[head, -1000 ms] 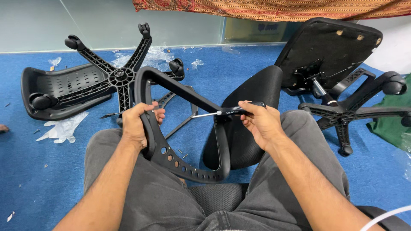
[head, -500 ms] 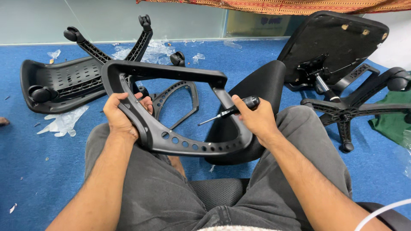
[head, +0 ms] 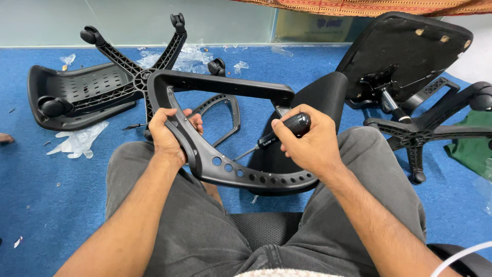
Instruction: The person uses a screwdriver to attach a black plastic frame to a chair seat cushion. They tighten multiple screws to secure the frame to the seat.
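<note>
— Gripping the black armrest frame [head: 225, 133] over the lap, the left hand [head: 166, 134] wraps its left upright, fingers curled tight round the bar, thumb on the near face. That looks like bracing, so the frame does not twist.

— And the right hand [head: 307, 141]?

— Closed round the black handle of a screwdriver [head: 279, 134], fingers pressed together on the grip. The shaft slants down and left, its tip close to the frame's perforated lower bar, by the row of holes. I cannot tell whether the tip actually sits in one.

— Why hold the frame so high?

— My guess: resting its lower bar near the grey trousers [head: 195, 225] brings the holes up under the eyes and leaves both wrists free.

— What lies around?

— Far left on the blue carpet [head: 46, 205], a black seat shell [head: 77, 95] with a star-shaped wheeled base [head: 138, 77] lying across it. Crumpled clear plastic [head: 77, 141] lies just near of the shell. A second armrest frame [head: 223, 115] lies on the floor behind the one in hand. To the right, an upturned chair [head: 405, 56] shows its seat underside and mechanism, its own base [head: 430, 133] pointing toward us. A curved black backrest [head: 318, 102] leans between that chair and the person's knees. A green cloth [head: 474, 136] sits at the far right edge.
</note>
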